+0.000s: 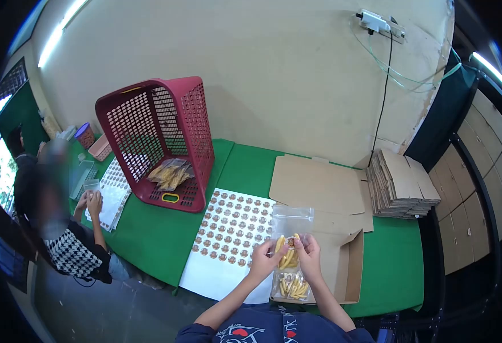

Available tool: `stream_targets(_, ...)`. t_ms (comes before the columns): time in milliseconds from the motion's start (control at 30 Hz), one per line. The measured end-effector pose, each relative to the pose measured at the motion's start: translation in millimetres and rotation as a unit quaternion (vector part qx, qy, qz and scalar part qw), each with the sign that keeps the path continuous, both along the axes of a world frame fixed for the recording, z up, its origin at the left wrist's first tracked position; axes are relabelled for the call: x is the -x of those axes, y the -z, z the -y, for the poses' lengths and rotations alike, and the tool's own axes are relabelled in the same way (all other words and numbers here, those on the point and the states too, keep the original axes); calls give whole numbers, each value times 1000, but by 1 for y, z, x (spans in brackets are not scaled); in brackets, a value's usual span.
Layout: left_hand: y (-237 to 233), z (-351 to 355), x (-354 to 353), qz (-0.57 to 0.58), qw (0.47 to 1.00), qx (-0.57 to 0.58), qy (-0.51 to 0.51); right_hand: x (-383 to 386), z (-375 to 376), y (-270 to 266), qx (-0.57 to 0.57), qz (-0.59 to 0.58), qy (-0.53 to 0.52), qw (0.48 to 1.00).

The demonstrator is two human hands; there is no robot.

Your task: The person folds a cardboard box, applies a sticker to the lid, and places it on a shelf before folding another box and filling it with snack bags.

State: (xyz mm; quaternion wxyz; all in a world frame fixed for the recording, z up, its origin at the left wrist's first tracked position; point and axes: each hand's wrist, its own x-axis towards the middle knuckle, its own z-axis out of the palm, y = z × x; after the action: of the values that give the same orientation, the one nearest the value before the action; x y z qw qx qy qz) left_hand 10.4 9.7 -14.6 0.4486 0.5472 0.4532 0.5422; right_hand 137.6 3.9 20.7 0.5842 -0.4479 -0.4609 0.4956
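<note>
Sticker sheet (228, 228) prints too small to read, pouch (291, 220) sides hidden under left hand (264, 258) and right hand (308, 254)

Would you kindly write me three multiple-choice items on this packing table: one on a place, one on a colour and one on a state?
1. Where does the sticker sheet lie?
A) flat on the table
B) inside the basket
C) on top of the basket

2. What colour is the basket?
A) blue
B) red
C) white

3. How is the pouch held?
A) lying loose, untouched
B) pinched in one hand only
C) pinched between the left hand and the right hand

Answers:
1 A, the sheet lies flat on the green top.
2 B, its mesh walls are red.
3 C, fingers of both hands close on it.
</note>
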Motion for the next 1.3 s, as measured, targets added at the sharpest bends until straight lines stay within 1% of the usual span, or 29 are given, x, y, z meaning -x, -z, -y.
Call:
stream_targets(33, 0, 1, -3, -10, 1000, 0, 8, -1, 2, -2, 1, -6, 1, 1000)
stream_targets(133, -16, 6, -13, 48, 999, -5, -24, -2, 6, -1, -11, -35, -25, 999)
stream_targets(233, -9, 5, -12, -65, 996, -49, -42, -9, 8, -2, 10, -44, -41, 998)
stream_targets(333, -14, 8, -16, -39, 997, -49, -50, -13, 10, -1, 16, -70, -63, 995)
stream_targets(433, -8, 6, -15, -55, 996, -50, -47, -15, 14, -2, 20, -68, -61, 996)
stream_targets(533, -11, 6, -16, -29, 998, -33, -39, -18, 16, 0, 16, -42, -62, 997)
stream_targets(733, 5, -2, -14, -16, 1000, 13, 21, -22, 17, 15, 32, -81, -26, 996)
stream_targets(767, 4, -4, -12, -53, 998, 20, 27, -22, 16, 18, 33, -78, -24, 996)
stream_targets(833, -16, -4, -10, -127, 991, 34, 40, -23, 16, 22, 36, -69, -19, 997)
stream_targets(933, -19, -1, -13, -167, 985, -23, 36, -18, 16, 19, 0, -29, 11, 1000)
stream_targets(1033, -13, -3, -16, -136, 988, -70, 11, -15, 15, 17, -11, 0, 45, 999)
stream_targets(1167, 2, -4, -18, -89, 994, -69, 2, -10, 17, 17, -10, -10, 59, 998)
stream_targets(1233, -3, -2, -21, -51, 995, -80, -9, -6, 18, 15, -17, -28, 74, 997)
stream_targets(1300, -13, -4, -18, -26, 998, -62, 4, -6, 15, 13, -12, -45, 60, 997)
